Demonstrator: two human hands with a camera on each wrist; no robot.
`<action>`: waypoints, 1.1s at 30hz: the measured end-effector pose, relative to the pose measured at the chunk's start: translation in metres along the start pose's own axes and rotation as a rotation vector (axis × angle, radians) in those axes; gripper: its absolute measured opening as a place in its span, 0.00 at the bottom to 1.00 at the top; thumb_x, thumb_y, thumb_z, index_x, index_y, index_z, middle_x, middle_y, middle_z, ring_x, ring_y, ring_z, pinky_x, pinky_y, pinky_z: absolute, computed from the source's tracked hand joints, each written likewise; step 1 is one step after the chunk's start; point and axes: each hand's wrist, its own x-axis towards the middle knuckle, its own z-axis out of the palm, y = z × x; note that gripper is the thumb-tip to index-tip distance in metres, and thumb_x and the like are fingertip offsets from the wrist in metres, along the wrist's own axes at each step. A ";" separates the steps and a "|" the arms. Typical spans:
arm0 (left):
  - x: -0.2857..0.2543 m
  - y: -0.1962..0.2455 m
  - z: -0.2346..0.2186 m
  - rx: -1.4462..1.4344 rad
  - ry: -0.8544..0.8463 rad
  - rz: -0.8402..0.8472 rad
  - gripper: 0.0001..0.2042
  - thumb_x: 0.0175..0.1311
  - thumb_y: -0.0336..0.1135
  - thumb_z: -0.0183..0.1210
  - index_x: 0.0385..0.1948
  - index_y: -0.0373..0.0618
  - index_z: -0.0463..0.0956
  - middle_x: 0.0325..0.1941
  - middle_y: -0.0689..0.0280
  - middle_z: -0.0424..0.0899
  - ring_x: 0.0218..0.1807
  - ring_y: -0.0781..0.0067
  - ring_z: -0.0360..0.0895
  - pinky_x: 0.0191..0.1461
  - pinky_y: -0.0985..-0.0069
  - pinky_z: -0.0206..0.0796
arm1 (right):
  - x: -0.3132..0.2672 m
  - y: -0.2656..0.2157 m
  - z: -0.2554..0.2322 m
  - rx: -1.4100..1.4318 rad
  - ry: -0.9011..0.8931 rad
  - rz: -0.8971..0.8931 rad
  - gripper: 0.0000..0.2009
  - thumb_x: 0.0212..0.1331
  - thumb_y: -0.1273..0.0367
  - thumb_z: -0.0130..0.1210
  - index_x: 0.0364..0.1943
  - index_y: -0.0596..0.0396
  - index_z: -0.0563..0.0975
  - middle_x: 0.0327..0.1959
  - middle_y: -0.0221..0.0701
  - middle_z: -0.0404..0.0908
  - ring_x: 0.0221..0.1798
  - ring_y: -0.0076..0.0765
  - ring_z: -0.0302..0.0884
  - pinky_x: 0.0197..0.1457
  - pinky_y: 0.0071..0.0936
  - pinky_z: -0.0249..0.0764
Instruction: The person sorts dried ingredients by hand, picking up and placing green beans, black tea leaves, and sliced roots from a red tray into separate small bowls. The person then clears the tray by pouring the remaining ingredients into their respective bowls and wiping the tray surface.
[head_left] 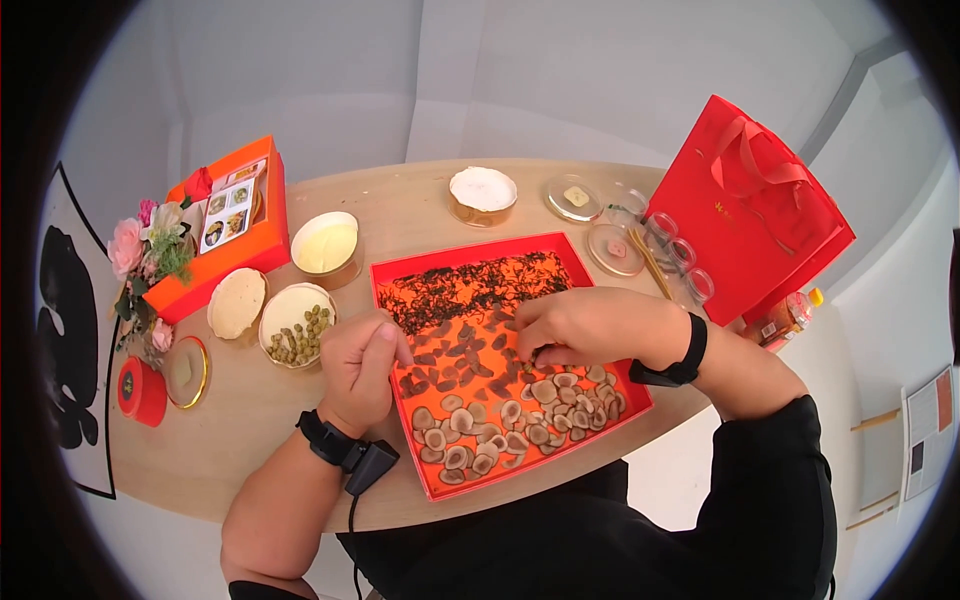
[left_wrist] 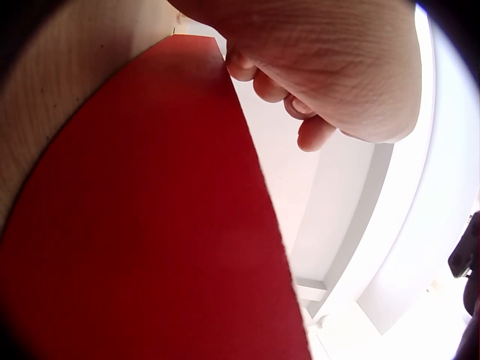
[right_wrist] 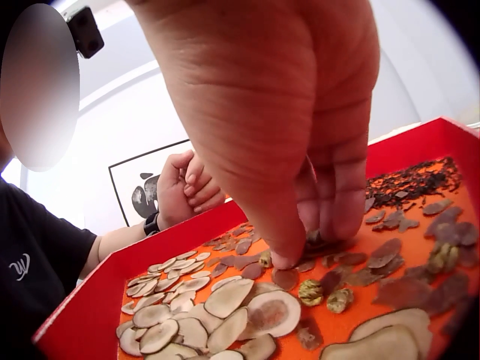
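Note:
A red tray [head_left: 640,400] with an orange bottom holds dark dried shreds [head_left: 470,285] along the far side, brown thin slices [head_left: 455,362] across the middle and pale round slices [head_left: 515,415] near the front. My right hand [head_left: 590,325] reaches down into the middle band, thumb and fingertips pinching a small dark-green dried herb ball at the tray floor, mostly hidden. Similar curled herb balls [right_wrist: 311,292] lie around the fingertips in the right wrist view. Loosely curled, my left hand [head_left: 358,370] stays by the tray's left rim, with nothing visible in it.
Left of the tray, a bowl [head_left: 298,325] contains more green herb balls. A cream-coloured bowl [head_left: 328,245], an orange gift box [head_left: 225,225] and flowers stand nearby. Behind are a white-topped bowl [head_left: 483,192] and glass dishes; at right stand small jars and a red bag [head_left: 745,210].

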 end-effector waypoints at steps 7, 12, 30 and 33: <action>0.001 0.002 0.001 -0.002 0.001 0.001 0.21 0.88 0.33 0.54 0.27 0.38 0.83 0.25 0.63 0.84 0.26 0.73 0.76 0.34 0.69 0.67 | 0.005 0.006 0.007 0.025 0.043 -0.072 0.07 0.82 0.68 0.68 0.56 0.53 0.85 0.57 0.37 0.87 0.57 0.55 0.91 0.56 0.50 0.87; 0.000 0.000 0.003 -0.012 0.000 0.035 0.24 0.92 0.37 0.52 0.27 0.37 0.81 0.26 0.66 0.79 0.25 0.80 0.68 0.32 0.74 0.56 | 0.006 0.008 0.007 0.013 0.039 -0.042 0.07 0.83 0.69 0.66 0.56 0.53 0.83 0.55 0.37 0.85 0.57 0.54 0.90 0.56 0.51 0.86; 0.001 0.002 0.003 0.040 -0.004 0.048 0.23 0.91 0.36 0.52 0.26 0.40 0.82 0.25 0.64 0.82 0.25 0.73 0.74 0.34 0.70 0.63 | 0.005 -0.014 0.017 -0.066 0.045 -0.111 0.08 0.82 0.67 0.68 0.55 0.54 0.84 0.54 0.39 0.84 0.54 0.57 0.90 0.54 0.53 0.87; 0.002 0.001 0.003 0.055 0.001 0.086 0.22 0.90 0.34 0.52 0.27 0.40 0.83 0.26 0.62 0.83 0.27 0.68 0.79 0.36 0.67 0.69 | 0.008 -0.016 0.015 -0.059 0.044 -0.100 0.07 0.80 0.70 0.68 0.50 0.57 0.82 0.53 0.40 0.85 0.52 0.58 0.91 0.54 0.53 0.87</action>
